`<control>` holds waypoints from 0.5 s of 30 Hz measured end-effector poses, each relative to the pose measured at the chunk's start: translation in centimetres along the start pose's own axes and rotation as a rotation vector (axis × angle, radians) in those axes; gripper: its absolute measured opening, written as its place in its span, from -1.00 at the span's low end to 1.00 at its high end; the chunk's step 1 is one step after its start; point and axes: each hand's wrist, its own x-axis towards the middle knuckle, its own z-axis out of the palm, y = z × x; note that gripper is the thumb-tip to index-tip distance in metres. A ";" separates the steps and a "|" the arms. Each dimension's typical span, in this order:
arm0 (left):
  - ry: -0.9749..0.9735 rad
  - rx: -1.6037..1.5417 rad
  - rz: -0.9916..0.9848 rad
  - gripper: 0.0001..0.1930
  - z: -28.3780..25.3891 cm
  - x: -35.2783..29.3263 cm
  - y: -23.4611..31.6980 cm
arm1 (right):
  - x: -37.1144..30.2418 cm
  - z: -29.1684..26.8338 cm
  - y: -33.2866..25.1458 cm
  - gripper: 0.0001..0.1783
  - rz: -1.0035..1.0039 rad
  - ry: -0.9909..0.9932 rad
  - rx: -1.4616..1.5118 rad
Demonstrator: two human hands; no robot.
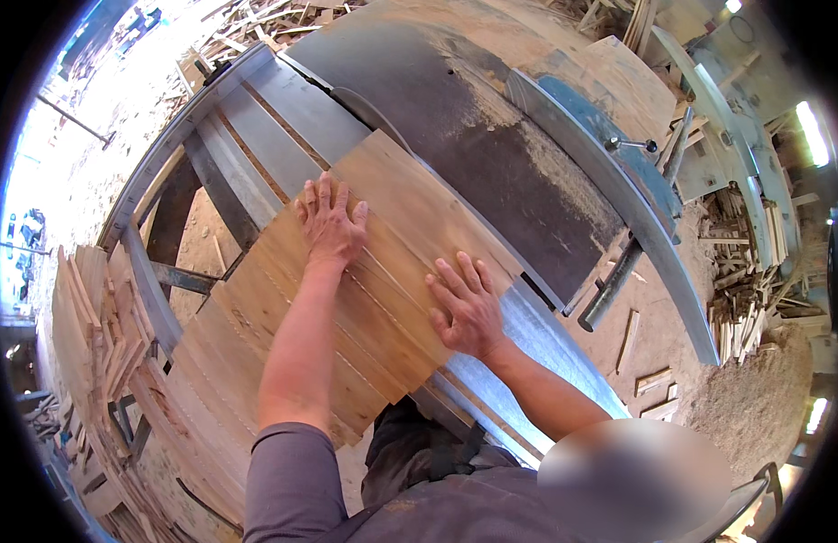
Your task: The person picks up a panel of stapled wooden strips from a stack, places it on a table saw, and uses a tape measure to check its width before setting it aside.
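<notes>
A wide wooden panel (383, 281) made of several boards joined side by side lies across a metal saw table (310, 113). Pale lines run along its joints, and its ends are stepped. My left hand (333, 226) rests flat on the panel near its far end, fingers spread. Closer to the panel's right edge, my right hand (466, 308) also lies on the wood with its fingers apart. Just past the far right corner of the panel rises a grey rounded plate (369, 113), which looks like a saw blade. Neither hand grips anything.
A dark, sawdust-strewn table surface (518, 172) lies right of the panel, with a long metal fence (609, 204) over it. Stacked boards (107, 326) stand at the left. Wood offcuts (654, 380) lie on the floor at the right. A metal bar (609, 285) juts out below the fence.
</notes>
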 end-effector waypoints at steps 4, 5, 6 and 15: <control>-0.032 0.028 -0.009 -0.39 -0.1 1.3 -0.6 | 1.2 0.8 0.0 -0.43 0.002 0.006 0.001; -0.021 0.022 -0.006 -0.40 0.2 1.5 -0.9 | 1.5 0.9 -0.1 -0.43 0.002 0.008 0.004; -0.005 0.014 -0.004 -0.40 0.4 2.0 -1.4 | 2.2 1.2 -0.2 -0.43 0.002 0.004 0.009; -0.060 0.015 -0.016 -0.39 0.3 5.3 -3.4 | 6.0 2.5 -0.6 -0.44 -0.002 -0.019 -0.004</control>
